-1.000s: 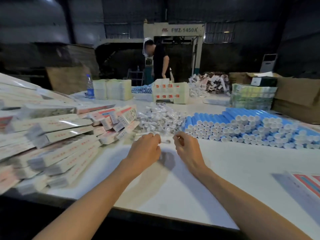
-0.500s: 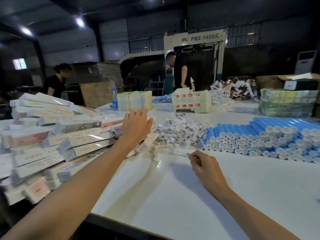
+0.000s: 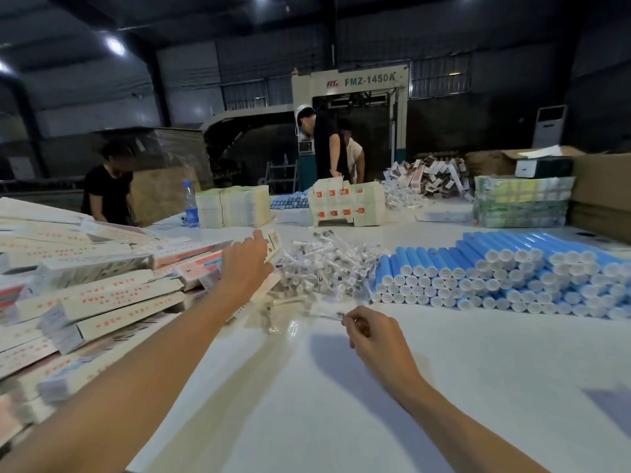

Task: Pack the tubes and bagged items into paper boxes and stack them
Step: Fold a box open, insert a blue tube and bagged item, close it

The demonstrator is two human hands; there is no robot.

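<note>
Right now the left hand is reaching onto a paper box at the edge of the box pile. Its fingers are lying over the box, though I cannot tell whether they are gripping it. The right hand is pinching a bagged item by one end, low over the bench, near the heap of bagged items. The tubes are lying banked on the right, well apart from both hands.

The box pile is sitting loose and slanted, so dragging one box out is likely risking a slide of its neighbours into the heap. The bag's thin film is probably going to slip from so light a pinch. The tubes, being round, may start rolling if nudged.

The boxes are long, flat-sided card with red print. The bag is clear, crinkled and glinting. The tubes are smooth blue cylinders with round white caps, and the bench is gleaming glossy white.
</note>
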